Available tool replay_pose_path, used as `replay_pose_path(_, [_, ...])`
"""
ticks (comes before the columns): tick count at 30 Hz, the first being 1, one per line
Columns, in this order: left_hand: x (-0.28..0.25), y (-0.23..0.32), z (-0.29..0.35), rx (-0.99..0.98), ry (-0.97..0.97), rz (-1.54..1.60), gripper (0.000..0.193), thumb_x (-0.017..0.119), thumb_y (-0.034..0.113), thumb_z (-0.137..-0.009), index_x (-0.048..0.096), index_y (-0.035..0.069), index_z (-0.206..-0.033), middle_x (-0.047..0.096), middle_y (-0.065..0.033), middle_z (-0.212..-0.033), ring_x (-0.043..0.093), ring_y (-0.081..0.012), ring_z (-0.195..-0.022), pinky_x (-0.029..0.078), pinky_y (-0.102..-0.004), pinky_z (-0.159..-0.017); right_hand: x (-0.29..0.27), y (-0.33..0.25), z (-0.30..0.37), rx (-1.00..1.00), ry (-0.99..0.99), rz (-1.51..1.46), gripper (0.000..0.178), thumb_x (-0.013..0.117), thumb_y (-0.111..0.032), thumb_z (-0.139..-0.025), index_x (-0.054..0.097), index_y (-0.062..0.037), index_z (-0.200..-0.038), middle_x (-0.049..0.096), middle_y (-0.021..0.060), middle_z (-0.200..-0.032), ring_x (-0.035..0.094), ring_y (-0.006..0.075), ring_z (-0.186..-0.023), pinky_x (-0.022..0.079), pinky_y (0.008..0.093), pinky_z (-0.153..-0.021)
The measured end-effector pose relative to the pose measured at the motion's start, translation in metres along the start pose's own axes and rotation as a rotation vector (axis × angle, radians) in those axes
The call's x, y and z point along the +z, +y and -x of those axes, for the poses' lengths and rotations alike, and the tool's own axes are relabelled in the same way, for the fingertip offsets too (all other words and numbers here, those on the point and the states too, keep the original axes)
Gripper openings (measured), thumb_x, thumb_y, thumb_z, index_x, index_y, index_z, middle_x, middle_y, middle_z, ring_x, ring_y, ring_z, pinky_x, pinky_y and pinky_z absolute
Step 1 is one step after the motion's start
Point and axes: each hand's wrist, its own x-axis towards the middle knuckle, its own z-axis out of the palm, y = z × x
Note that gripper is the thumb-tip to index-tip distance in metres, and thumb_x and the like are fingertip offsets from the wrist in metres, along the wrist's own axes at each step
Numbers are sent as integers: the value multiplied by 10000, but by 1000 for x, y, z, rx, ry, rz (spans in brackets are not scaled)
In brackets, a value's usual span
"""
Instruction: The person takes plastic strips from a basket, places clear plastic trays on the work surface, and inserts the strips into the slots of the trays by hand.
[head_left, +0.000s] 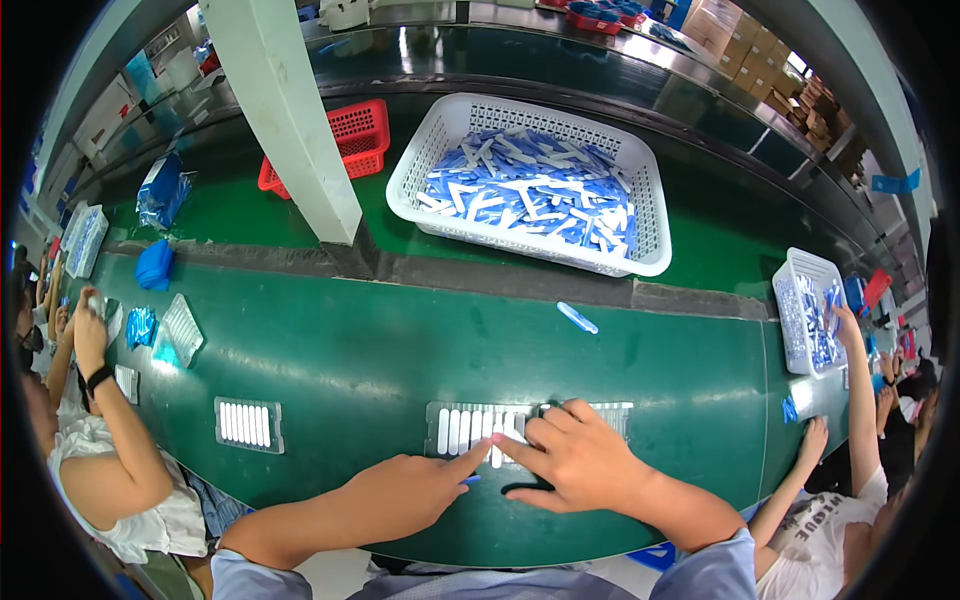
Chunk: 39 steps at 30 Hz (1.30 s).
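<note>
A clear plastic tray point(431, 430) lies before me with a row of white sticks point(465, 430) in it. My left hand point(415, 492) reaches in with its index finger stretched to the sticks and its other fingers curled. A small blue strip point(471, 480) pokes out by its thumb, mostly hidden. My right hand point(580, 455) lies over the tray's right part, its index fingertip meeting the left one at a white stick point(496, 457) that sits lower than the rest. Its thumb is held apart. Under the right hand, part of the tray is hidden.
A second filled tray point(249, 425) lies to the left. Beyond the dark ledge stands a white basket point(652, 215) full of blue and white pieces, with a red basket point(372, 140) behind the post point(290, 120). A single blue stick point(577, 318) lies ahead. Co-workers sit on both sides.
</note>
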Motion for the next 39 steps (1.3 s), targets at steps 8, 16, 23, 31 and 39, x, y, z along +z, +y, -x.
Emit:
replay_pose_path(8, [1,-13,19,-178,80,1050,334,573,87,-1024,547,5,-1346,721,-126,-929,650,-149,-636,451,-267,-502,-7,3,-6,77,154,13,604,748,-488,-828,668,-83,-1269,524,22,-884,498,215,-821,380,363,-798])
replay_pose_path(16, [40,-2,9,-173,187,1642,213,562,77,-1041,593,-33,-1221,720,-131,-1020,644,-86,-694,392,-194,-493,-14,-15,-12,145,335,-595,333,814,-229,-807,715,-90,-1093,622,34,-779,596,219,-704,437,341,-714])
replay_pose_path(23, [34,15,-10,-127,217,1286,264,539,62,-1046,611,-93,-1247,753,-162,-981,632,-90,-607,364,-204,-451,-10,0,0,445,211,-1021,58,746,-118,-921,749,-62,-938,705,31,-695,617,56,-569,434,232,-503])
replay_pose_path(31, [60,3,-5,-97,107,1965,384,548,-9,-1012,510,-2,-1394,662,-136,-1266,674,-169,-968,471,-222,-638,-18,28,26,709,392,-1350,142,715,-88,-951,740,7,-848,701,44,-667,559,35,-539,380,209,-467])
replay_pose_path(39, [58,2,6,-178,-23,1947,405,509,45,-1050,460,-6,-1448,619,-177,-1348,686,-191,-1033,498,-237,-617,-25,40,35,759,391,-1354,97,721,-55,-931,757,16,-877,722,41,-725,562,37,-562,408,189,-496])
